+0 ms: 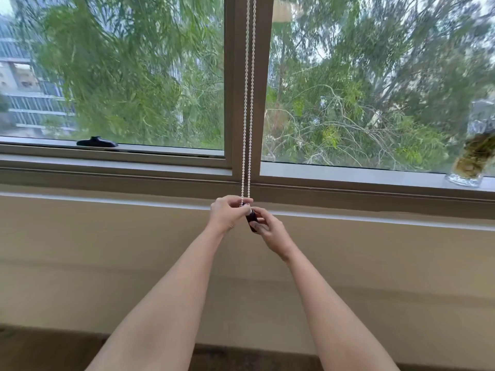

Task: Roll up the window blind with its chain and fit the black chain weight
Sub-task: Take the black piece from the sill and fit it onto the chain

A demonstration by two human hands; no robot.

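A white bead chain (247, 103) hangs in two strands down the window's centre post, from the top of the view to my hands. My left hand (229, 213) pinches the bottom loop of the chain just below the sill. My right hand (269, 231) grips the black chain weight (251, 218), which sits directly under the loop and touches it. Fingers cover most of the weight. The blind itself is out of view above the frame.
The brown window frame (242, 167) and sill run across the view. A black window handle (97, 142) lies on the left sill. A glass vase (471, 162) stands on the right sill. The beige wall (107, 250) drops below to a dark floor.
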